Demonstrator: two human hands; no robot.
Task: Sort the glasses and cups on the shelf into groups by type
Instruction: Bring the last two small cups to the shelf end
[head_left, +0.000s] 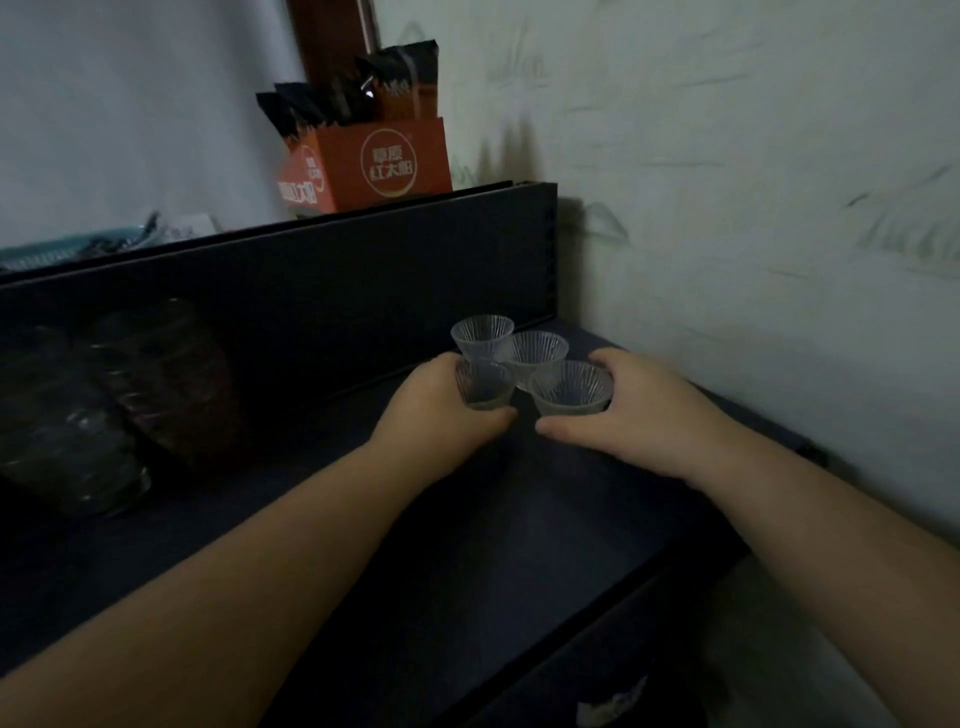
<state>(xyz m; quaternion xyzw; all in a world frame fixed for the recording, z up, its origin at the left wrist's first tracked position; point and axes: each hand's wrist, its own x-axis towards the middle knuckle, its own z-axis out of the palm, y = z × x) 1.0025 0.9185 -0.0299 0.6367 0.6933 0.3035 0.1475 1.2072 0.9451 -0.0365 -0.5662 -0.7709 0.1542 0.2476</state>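
Observation:
Several small clear ribbed glass cups stand clustered at the far right end of the dark shelf (519, 519). My left hand (441, 410) grips the near-left cup (483, 387), fingers curled round it. My right hand (639, 410) holds the near-right cup (571, 389) between thumb and fingers. Two more cups, one at the back (482, 335) and one in the middle (537, 351), stand just behind, touching the held ones. At the shelf's left end stand stacks of larger dark glasses (161, 374), with clear ones (67, 431) beside them.
A dark back panel (322, 291) rises behind the shelf. On top of it sits an orange box (374, 166) holding black sachets, with a teal item (62, 249) to the left. A pale wall (753, 208) closes the right side.

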